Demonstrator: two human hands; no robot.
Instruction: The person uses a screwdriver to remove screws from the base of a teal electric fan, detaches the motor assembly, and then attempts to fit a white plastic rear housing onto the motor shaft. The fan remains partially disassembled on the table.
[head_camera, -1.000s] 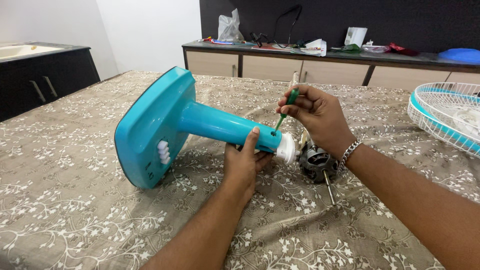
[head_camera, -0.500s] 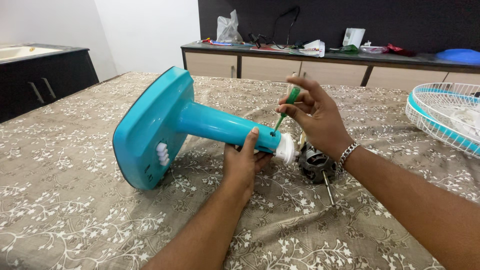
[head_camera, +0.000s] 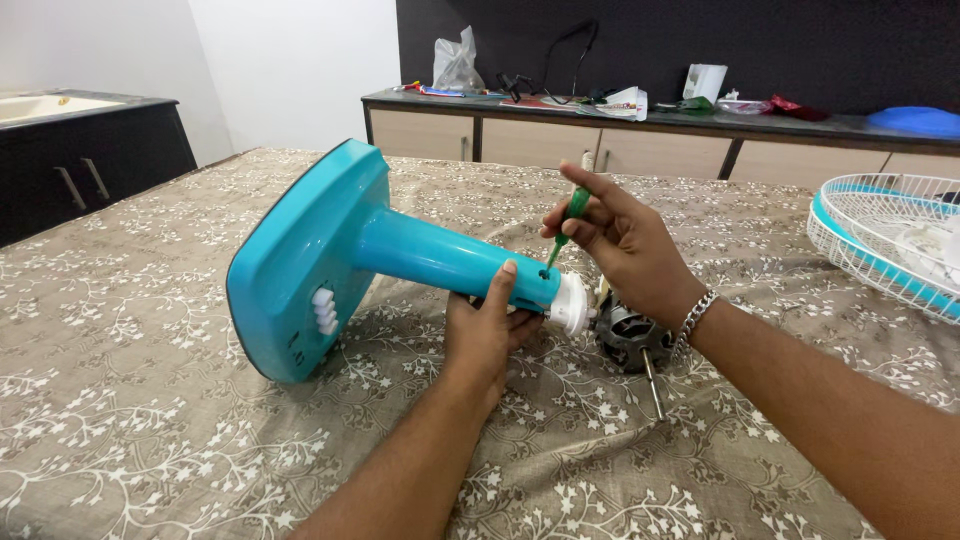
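Floral cloth (head_camera: 150, 440), glossy teal fan stand (head_camera: 420, 255), hands (head_camera: 485, 335)

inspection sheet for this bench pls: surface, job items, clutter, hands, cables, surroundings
Surface: table under a brown floral cloth.
Job's things: teal fan stand lying on its side; green screwdriver tip at the neck; motor beside the neck end.
Clutter: white fan guard at the right edge.
Hands: left hand grips the neck; right hand holds the screwdriver.
Cables: dark cable on the counter.
Surroundings: counter with bags and oddments; dark cabinet.
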